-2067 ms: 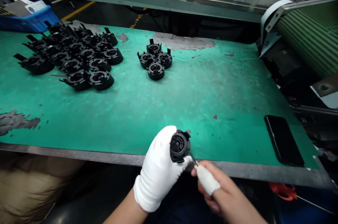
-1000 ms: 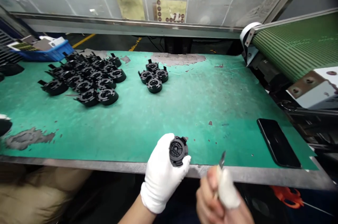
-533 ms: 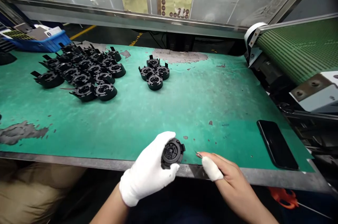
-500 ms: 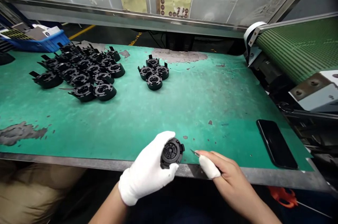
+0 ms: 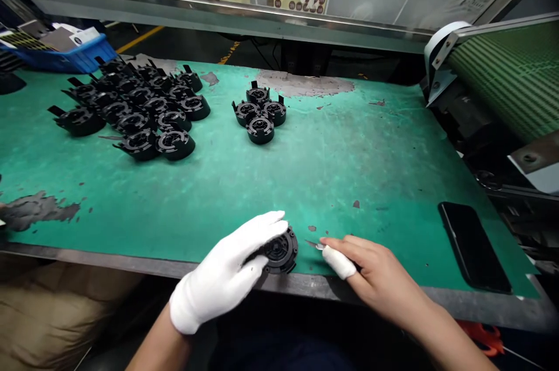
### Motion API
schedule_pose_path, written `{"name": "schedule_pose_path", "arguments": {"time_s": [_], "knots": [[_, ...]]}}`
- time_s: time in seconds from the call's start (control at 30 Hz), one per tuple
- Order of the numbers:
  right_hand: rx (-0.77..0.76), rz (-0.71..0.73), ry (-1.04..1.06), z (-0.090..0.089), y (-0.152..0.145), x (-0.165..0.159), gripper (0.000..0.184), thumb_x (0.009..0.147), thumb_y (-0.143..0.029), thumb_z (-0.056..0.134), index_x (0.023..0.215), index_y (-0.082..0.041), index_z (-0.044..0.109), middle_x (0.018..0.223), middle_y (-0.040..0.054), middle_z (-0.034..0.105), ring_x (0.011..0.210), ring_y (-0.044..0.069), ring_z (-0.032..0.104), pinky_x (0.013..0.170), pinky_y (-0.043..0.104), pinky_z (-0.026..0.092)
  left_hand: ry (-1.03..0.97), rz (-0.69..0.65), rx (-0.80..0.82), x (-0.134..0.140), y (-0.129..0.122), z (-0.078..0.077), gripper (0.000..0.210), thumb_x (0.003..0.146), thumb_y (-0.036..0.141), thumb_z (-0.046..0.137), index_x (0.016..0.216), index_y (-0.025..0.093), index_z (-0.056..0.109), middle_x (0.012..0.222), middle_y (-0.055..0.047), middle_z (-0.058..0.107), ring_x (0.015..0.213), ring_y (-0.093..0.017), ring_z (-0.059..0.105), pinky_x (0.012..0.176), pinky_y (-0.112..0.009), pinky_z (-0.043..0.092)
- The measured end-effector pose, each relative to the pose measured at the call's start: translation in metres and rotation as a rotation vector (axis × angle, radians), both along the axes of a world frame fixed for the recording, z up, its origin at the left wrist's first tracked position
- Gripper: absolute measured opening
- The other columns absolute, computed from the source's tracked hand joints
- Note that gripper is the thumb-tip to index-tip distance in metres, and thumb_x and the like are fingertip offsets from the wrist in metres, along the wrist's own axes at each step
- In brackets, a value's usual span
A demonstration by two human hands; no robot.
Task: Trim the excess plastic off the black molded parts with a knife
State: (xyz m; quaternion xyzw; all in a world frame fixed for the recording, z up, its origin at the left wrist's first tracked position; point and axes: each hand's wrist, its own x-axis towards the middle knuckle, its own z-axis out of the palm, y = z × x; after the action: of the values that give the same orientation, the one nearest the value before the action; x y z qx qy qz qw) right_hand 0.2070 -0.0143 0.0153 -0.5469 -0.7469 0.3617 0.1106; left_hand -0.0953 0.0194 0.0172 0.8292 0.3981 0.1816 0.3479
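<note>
In a white glove, my left hand [image 5: 220, 272] grips a round black plastic housing [image 5: 282, 251] by its left side, fingers over the top and thumb in front. The housing is just above the bench's front edge, its ringed inner face towards me; glove fingers cover its left part. Just to the right, my right hand [image 5: 371, 269] is bare except for a white cover on the thumb. Between thumb and forefinger it pinches a small knife [image 5: 311, 243], with the thin blade pointing left at the housing, a short gap away. Most of the knife is hidden in the hand.
Many similar black housings [image 5: 174, 144] crowd the green bench [image 5: 332, 167] at left, and a small cluster [image 5: 261, 128] stands mid-bench. A phone [image 5: 474, 246] lies right, near a green conveyor [image 5: 502, 74]. A blue bin [image 5: 65, 56] is back left; orange-handled scissors [image 5: 484, 336] are below the edge.
The housing has turned in my left hand, its side tab passing from the right to the lower right. My left fingers have shifted over it. The blade is closer to the housing. The camera view has shifted slightly.
</note>
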Motion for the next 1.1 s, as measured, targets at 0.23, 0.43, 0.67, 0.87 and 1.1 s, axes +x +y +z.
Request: {"name": "schedule_pose_path", "arguments": {"time_s": [0.23, 0.43, 0.67, 0.87, 1.1], "knots": [[0.079, 0.169, -0.135, 0.001, 0.009, -0.01, 0.036, 0.104, -0.032, 0.042, 0.135, -0.032, 0.061, 0.092, 0.0017, 0.066, 0.085, 0.021, 0.061, 0.075, 0.035, 0.045, -0.055, 0.32, 0.062, 0.027, -0.019, -0.014, 0.091, 0.079, 0.048, 0.079, 0.153, 0.028, 0.032, 0.161, -0.01, 0.035, 0.147, -0.029, 0.038, 0.122, -0.049, 0.037], [0.142, 0.188, -0.316, -0.004, 0.028, -0.006, 0.045, 0.098, -0.02, 0.044, 0.139, -0.031, 0.057, 0.096, 0.0028, 0.067, 0.088, 0.024, 0.064, 0.071, 0.035, 0.043, -0.066, 0.471, 0.091, 0.044, -0.027, -0.029, 0.084, 0.076, 0.048, 0.08, 0.146, 0.024, 0.041, 0.143, -0.01, 0.056, 0.132, -0.028, 0.055, 0.115, -0.047, 0.047], [0.091, 0.268, -0.218, 0.005, 0.036, 0.0, 0.04, 0.099, -0.022, 0.045, 0.135, -0.03, 0.06, 0.093, 0.0019, 0.068, 0.087, 0.02, 0.064, 0.073, 0.032, 0.043, -0.089, 0.439, 0.105, 0.041, -0.025, -0.033, 0.085, 0.075, 0.048, 0.081, 0.146, 0.022, 0.041, 0.142, -0.012, 0.055, 0.132, -0.029, 0.055, 0.115, -0.046, 0.047], [0.098, 0.317, -0.275, 0.011, 0.033, -0.006, 0.043, 0.095, -0.017, 0.048, 0.134, -0.029, 0.061, 0.095, 0.002, 0.069, 0.09, 0.021, 0.066, 0.073, 0.033, 0.043, -0.105, 0.441, 0.101, 0.041, -0.026, -0.034, 0.084, 0.075, 0.047, 0.081, 0.145, 0.023, 0.041, 0.14, -0.012, 0.056, 0.131, -0.028, 0.055, 0.115, -0.047, 0.046], [0.099, 0.227, -0.262, 0.006, 0.039, -0.005, 0.042, 0.097, -0.02, 0.045, 0.134, -0.03, 0.062, 0.102, 0.0039, 0.071, 0.093, 0.024, 0.068, 0.076, 0.037, 0.048, -0.106, 0.449, 0.102, 0.042, -0.023, -0.035, 0.082, 0.075, 0.048, 0.081, 0.144, 0.023, 0.042, 0.14, -0.011, 0.056, 0.131, -0.028, 0.055, 0.114, -0.047, 0.046]]}}
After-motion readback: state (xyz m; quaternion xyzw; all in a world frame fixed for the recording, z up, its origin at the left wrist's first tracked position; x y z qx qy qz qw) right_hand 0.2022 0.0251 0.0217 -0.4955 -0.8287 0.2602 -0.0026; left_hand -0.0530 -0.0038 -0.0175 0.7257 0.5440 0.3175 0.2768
